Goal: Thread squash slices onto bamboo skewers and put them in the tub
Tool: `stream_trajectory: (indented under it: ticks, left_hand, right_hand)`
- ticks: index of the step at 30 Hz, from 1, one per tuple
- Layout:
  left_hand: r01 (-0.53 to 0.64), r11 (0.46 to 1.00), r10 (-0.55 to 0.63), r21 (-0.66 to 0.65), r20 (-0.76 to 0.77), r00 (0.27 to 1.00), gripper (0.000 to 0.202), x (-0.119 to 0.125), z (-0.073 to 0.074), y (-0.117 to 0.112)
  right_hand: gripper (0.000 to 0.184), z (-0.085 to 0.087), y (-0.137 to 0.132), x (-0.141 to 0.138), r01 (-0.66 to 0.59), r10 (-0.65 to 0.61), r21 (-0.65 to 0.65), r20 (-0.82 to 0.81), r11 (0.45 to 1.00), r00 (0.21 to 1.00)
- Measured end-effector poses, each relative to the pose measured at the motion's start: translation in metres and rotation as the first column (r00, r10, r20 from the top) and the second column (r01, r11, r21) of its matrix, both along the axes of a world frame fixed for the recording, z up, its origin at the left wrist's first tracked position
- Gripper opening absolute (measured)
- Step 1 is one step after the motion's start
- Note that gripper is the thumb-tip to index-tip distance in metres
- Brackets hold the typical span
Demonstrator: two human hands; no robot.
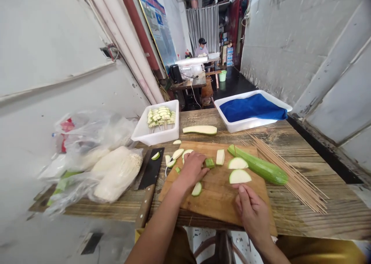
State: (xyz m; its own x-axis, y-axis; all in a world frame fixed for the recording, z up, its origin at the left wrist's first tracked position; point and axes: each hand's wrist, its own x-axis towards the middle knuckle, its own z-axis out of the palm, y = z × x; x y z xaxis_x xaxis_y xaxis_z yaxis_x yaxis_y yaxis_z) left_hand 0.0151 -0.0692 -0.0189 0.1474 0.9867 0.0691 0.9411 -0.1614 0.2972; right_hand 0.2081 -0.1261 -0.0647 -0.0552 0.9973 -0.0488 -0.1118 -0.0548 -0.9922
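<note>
My left hand (193, 167) rests over the left part of a wooden cutting board (216, 202), fingers curved and thumb apart, among cut zucchini pieces. A green end piece (209, 163) lies by its fingertips, and a pale slice (188, 153) is partly hidden behind it. My right hand (253, 208) is closed in a pinch at the board's right side. Just past its fingertips, two half-round zucchini slices (240, 176) sit in line, seemingly on a thin skewer mostly hidden by the hand. A zucchini length (261, 165) and a pale chunk (220, 157) lie on the board.
A cleaver (152, 169) lies left of the board, beside bagged white food (118, 173). Behind stand a white tray of skewered slices (156, 136) and another holding a blue cloth (252, 107). Bare skewers (292, 175) lie right. Another person (202, 48) sits far back.
</note>
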Motion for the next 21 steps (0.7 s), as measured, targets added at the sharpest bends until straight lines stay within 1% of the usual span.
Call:
stream_trajectory:
  ticks: [3, 7, 8, 11, 15, 17, 21]
  left_hand:
    - [-0.036, 0.999, 0.034, -0.026, -0.084, 0.996, 0.023, 0.006, 0.004, 0.001]
    - [-0.13, 0.99, 0.121, -0.048, -0.159, 0.98, 0.022, 0.012, 0.004, 0.003]
    - [-0.128, 0.991, 0.118, -0.046, -0.167, 0.979, 0.019, 0.012, 0.005, 0.003]
    - [-0.07, 0.996, 0.061, -0.046, -0.165, 0.984, 0.014, 0.011, 0.009, 0.002]
    - [-0.04, 0.992, 0.022, -0.119, -0.148, 0.989, 0.015, 0.007, 0.015, 0.004]
    - [-0.035, 0.991, 0.015, -0.13, -0.147, 0.989, 0.017, 0.006, 0.015, 0.007]
    - [-0.018, 0.993, 0.004, -0.113, -0.123, 0.992, 0.022, 0.006, 0.011, 0.011]
  right_hand:
    - [0.031, 0.0, 0.0, 0.001, -0.004, 0.004, 0.02, 0.011, 1.0, 1.0]
    - [0.031, -0.003, -0.001, 0.001, -0.008, 0.009, 0.021, -0.026, 1.0, 1.0]
    - [0.031, -0.004, -0.001, 0.001, -0.009, 0.01, 0.018, -0.037, 1.0, 0.999]
    - [0.031, -0.007, -0.001, 0.001, -0.014, 0.015, 0.015, -0.068, 1.0, 0.998]
    - [0.031, -0.007, 0.0, 0.001, -0.011, 0.013, 0.026, -0.084, 1.0, 0.996]
    - [0.031, -0.005, 0.0, 0.001, -0.012, 0.014, 0.026, -0.078, 1.0, 0.997]
    - [0.031, -0.003, 0.0, 0.001, -0.014, 0.016, 0.024, -0.072, 1.0, 0.997]
